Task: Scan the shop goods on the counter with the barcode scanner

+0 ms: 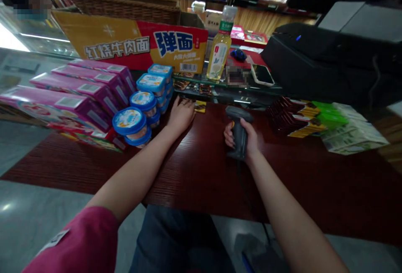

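My right hand (243, 139) is wrapped round the grip of a dark grey barcode scanner (238, 128) standing on the dark red wooden counter (204, 168). My left hand (181, 116) rests flat on the counter with its fingers stretched out, the fingertips near a small yellow packet (200, 106). Just left of that hand stand stacked round tubs with blue lids (138, 118). Further left lie several long pink boxes (78, 93).
Behind the counter a glass shelf carries a yellow drink bottle (220, 49), a phone (262, 75) and a red-and-yellow noodle carton (141, 47). A black machine (329, 61) fills the right. Dark, green and pale packets (326, 124) lie at the counter's right.
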Tool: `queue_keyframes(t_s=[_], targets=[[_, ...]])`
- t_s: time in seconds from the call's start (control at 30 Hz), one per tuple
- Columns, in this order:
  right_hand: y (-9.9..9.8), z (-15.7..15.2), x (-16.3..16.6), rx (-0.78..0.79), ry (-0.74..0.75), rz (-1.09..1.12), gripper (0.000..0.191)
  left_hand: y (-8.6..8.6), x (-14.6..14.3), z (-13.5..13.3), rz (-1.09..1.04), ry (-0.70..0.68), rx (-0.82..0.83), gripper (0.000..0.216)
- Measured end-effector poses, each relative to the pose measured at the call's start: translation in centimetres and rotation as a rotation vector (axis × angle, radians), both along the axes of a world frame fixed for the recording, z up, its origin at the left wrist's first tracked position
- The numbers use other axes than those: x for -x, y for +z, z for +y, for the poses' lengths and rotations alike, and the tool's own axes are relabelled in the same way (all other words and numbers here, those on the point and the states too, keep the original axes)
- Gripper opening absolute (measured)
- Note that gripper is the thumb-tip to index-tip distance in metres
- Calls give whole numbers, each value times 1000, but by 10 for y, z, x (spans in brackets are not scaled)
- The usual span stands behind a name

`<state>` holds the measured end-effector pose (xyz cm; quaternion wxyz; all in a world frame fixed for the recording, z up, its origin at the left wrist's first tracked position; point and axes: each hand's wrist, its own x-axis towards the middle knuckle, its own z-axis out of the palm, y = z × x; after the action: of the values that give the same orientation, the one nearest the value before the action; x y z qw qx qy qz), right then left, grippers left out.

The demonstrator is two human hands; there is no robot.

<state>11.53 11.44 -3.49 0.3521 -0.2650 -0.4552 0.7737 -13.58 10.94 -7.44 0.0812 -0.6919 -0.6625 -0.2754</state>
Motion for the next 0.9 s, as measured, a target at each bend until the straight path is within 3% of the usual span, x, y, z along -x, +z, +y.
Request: queue_keyframes(t_s=[0.1,0.2,0.33,0.43,0.6,0.73,0.9], targets=[[1,6,15,-10,37,-24,46,10,1,-9,60,-172,37,42],[3,5,17,-23,34,-21,46,14,4,-8,14,-207,142,52],[6,0,15,-30,7,-59,47,13,1,-3,-26,-221,167,37],[6,-2,15,-37,5,-79,48,17,-9,-4,-80,-150,56,22],[2,-7,15,24,37,-96,46,22,-18,-12,-371,29,-88,25],[-1,-14,16,100,41,-202,43,21,-13,-11,-547,89,-78,29],[-2,-17,18,58,33,-255,44,20,-9,-7,-592,115,-61,30]])
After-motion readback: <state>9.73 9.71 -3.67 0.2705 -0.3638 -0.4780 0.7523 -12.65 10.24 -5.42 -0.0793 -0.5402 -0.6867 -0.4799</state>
